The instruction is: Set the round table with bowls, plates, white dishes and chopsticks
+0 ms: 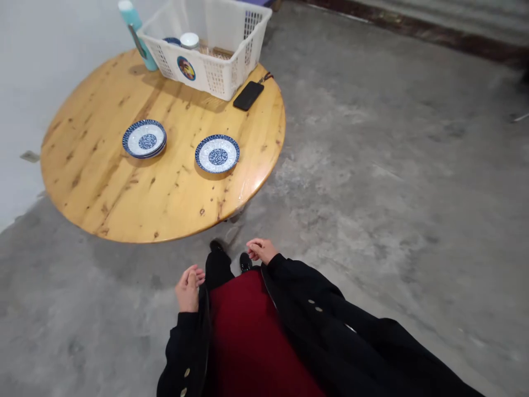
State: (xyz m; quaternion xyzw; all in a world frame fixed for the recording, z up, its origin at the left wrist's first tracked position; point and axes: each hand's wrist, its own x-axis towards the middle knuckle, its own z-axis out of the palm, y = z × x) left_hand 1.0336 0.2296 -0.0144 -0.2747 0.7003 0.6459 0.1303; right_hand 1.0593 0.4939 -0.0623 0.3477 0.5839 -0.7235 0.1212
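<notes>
My left hand point(188, 288) hangs low beside my dark coat, its fingers loosely curled with nothing in them. Just right of it, near my shoes, my right hand point(262, 249) is also loosely curled and holds nothing. Both hands are below the near edge of a round wooden table point(103, 187), apart from it. On the table lie a small stack of blue-and-white plates point(144, 138) at the left and a single blue-and-white plate point(217, 153) to its right.
A white plastic basket point(215, 71) with a jar and other items stands at the table's far side. A teal bottle point(134, 22) is beside it and a black phone point(248, 95) lies near the right edge. Grey concrete floor point(392, 165) stretches to the right.
</notes>
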